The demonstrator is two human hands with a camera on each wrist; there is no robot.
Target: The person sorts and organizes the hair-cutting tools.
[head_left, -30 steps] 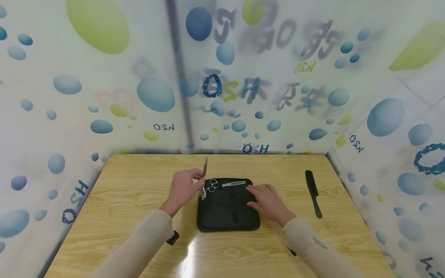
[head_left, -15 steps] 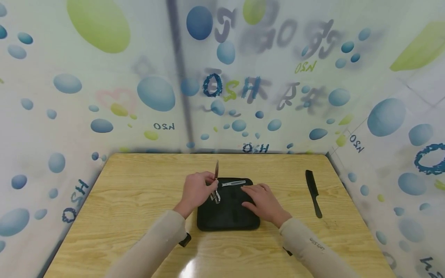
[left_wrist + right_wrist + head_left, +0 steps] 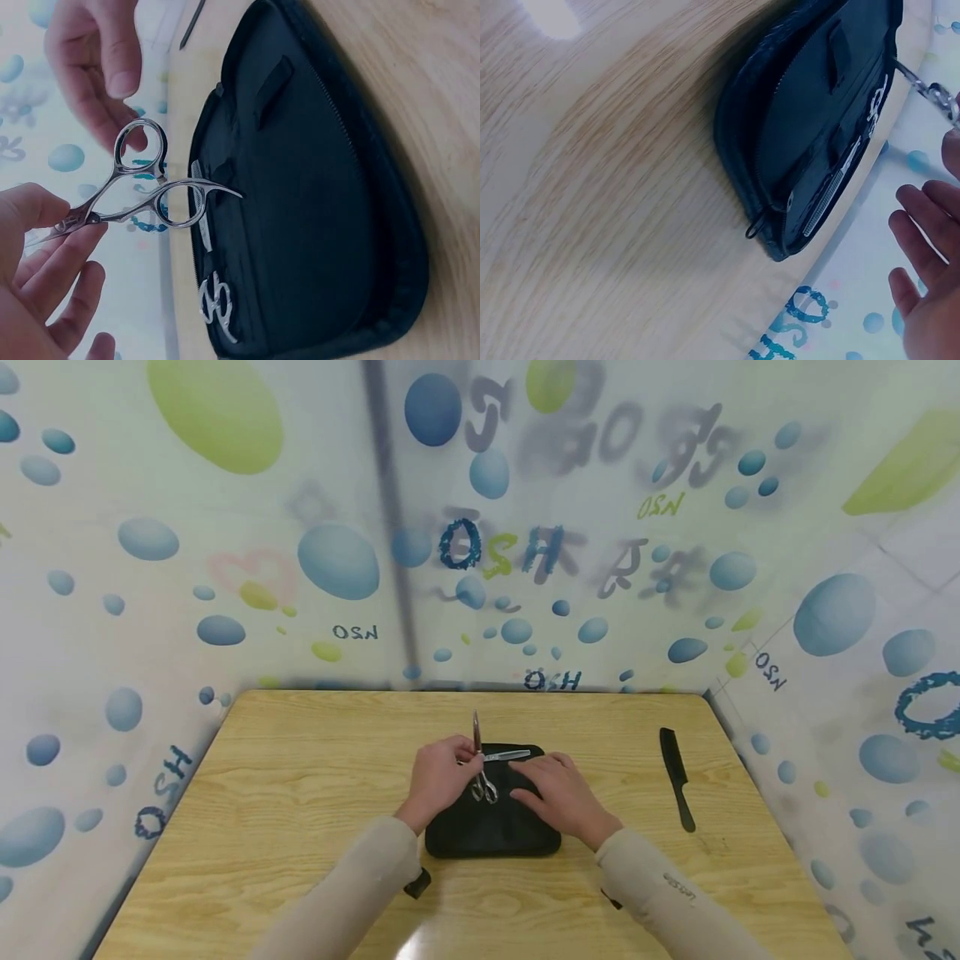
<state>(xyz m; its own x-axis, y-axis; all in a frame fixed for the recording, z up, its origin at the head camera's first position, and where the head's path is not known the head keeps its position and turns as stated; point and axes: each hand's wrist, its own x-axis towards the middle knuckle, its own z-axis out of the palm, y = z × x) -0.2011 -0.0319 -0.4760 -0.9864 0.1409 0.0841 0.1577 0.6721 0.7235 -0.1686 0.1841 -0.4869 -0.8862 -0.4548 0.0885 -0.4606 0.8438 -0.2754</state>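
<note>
My left hand [image 3: 444, 779] pinches a pair of silver scissors [image 3: 112, 182] near the pivot, blades pointing away and the two finger rings hanging free over the case. My right hand [image 3: 557, 789] is held above the case's right side, fingers loosely extended, close to the rings and holding nothing. Below both hands lies an unzipped black zippered case [image 3: 495, 839]. Tucked along its far side is a second pair, thinning scissors [image 3: 829, 196] with a toothed blade; in the head view my left hand covers their handles.
A black comb [image 3: 675, 768] with a handle lies on the wooden table [image 3: 300, 752], right of the case. Behind the table's far edge stands a wall covering [image 3: 480, 610] printed with blue and green spots.
My left hand has carried the scissors rightward, from the case's left edge to over its middle. My right hand has shifted slightly left, so the two hands are nearer each other.
</note>
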